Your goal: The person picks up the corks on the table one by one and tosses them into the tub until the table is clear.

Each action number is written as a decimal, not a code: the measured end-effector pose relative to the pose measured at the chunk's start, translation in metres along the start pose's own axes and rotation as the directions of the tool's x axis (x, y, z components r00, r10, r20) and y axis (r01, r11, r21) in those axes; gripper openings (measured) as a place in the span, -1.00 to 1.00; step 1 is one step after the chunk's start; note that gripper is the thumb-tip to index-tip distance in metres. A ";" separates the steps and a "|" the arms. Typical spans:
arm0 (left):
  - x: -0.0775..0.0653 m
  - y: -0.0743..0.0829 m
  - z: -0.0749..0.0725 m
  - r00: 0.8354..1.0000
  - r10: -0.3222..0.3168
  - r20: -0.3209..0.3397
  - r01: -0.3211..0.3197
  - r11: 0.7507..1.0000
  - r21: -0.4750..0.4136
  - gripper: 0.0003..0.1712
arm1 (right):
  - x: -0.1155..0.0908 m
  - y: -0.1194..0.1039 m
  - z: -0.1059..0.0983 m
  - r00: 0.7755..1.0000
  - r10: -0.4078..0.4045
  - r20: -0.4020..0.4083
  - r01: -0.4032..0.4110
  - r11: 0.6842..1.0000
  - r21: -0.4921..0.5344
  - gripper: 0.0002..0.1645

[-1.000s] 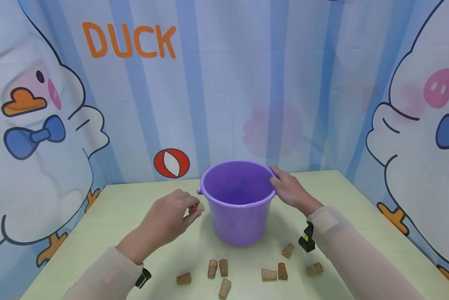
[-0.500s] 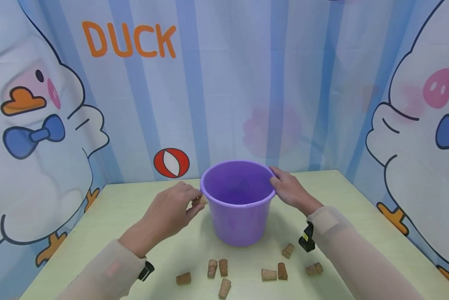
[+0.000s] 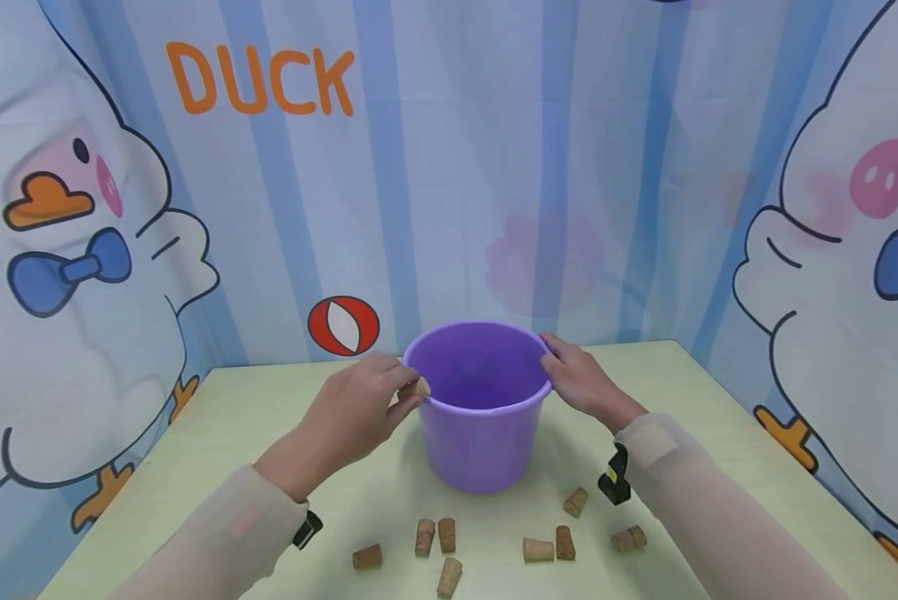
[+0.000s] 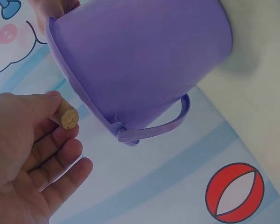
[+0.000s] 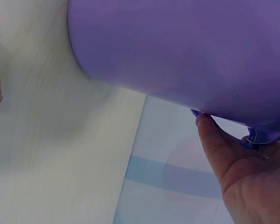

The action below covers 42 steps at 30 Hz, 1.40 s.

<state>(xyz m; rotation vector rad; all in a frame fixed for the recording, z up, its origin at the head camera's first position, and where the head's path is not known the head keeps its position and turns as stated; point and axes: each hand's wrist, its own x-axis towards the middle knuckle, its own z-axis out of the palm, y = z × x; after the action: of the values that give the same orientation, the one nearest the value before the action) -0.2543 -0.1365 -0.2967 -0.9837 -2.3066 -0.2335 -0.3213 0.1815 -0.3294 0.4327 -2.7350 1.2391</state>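
A purple bucket (image 3: 479, 450) stands upright on the pale table, its mouth toward me. At its left rim, my left hand (image 3: 351, 408) pinches a cork (image 3: 416, 388) between thumb and fingers. The left wrist view shows that cork (image 4: 67, 115) just outside the rim, with the other fingers of the left hand (image 4: 28, 144) loosely bent. My right hand (image 3: 584, 379) grips the bucket's right rim; in the right wrist view the right hand (image 5: 247, 172) lies by the handle's joint. Part of its fingers is hidden there. The bucket's handle (image 4: 163, 128) hangs at the far side.
Several corks lie on the table (image 3: 194, 467) in front of the bucket, among them a left one (image 3: 367, 557), a front one (image 3: 450, 577) and a right one (image 3: 629, 538). A curtain (image 3: 456, 167) printed with ducks encloses the table's back and sides.
My left hand has moved right and up with the cork, from beside the bucket to its left rim. The right hand and bucket have stayed in place.
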 end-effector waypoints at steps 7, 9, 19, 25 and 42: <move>0.007 0.001 0.003 0.999 0.034 -0.026 -0.034 0.999 0.003 -0.91 | 0.000 0.000 0.001 1.000 0.007 0.001 -0.007 1.000 0.002 -0.34; 0.009 0.002 0.004 0.999 0.046 -0.029 -0.045 0.999 0.006 -0.89 | 0.001 0.001 0.001 1.000 0.009 0.001 -0.009 1.000 0.003 -0.34; 0.014 0.003 0.008 0.998 0.057 0.011 -0.057 0.998 0.028 -0.90 | 0.002 0.001 0.001 1.000 -0.004 0.000 0.004 1.000 -0.008 -0.35; 0.019 0.005 0.012 0.997 0.070 0.031 -0.071 0.995 0.064 -0.90 | 0.001 0.002 0.001 1.000 0.007 -0.002 -0.007 1.000 -0.013 -0.33; 0.031 0.013 0.021 0.992 0.093 0.084 -0.100 0.991 0.087 -0.88 | 0.001 0.003 0.001 1.000 -0.001 0.011 0.001 1.000 -0.002 -0.34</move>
<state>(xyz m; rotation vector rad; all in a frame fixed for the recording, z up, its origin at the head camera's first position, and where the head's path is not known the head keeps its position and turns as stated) -0.2719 -0.1006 -0.2956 -1.0720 -2.3120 -0.0491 -0.3233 0.1818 -0.3318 0.4420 -2.7438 1.2378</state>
